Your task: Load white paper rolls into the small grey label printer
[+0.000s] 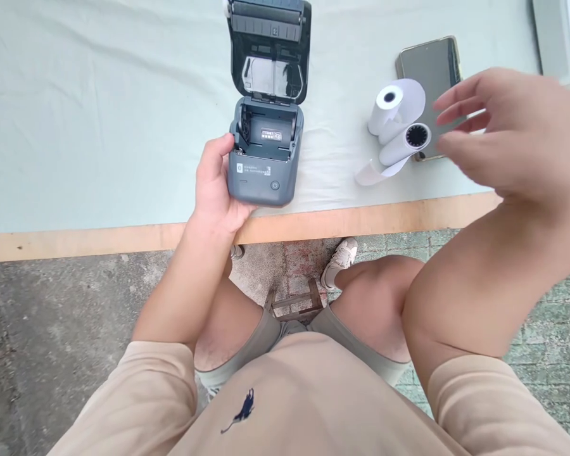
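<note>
My left hand [218, 183] grips a dark grey portable label printer [261, 183] by its left side and underside, near the table's front edge. The printer's lid [270, 57] is swung up and back, and no roll sits in the exposed paper bay. Over to the right, my right hand [498, 126] hovers with fingers apart and nothing between them. Just left of its fingertips are two white paper rolls, an upper one [384, 111] and a lower one [401, 147], with loose paper curling from them.
A smartphone [430, 66] lies behind the rolls, partly covered by them and my right hand. At the top right corner is a grey and white object [558, 38], cut off by the frame. A pale cloth [99, 114] covers the table, whose wooden edge [90, 240] runs along the front.
</note>
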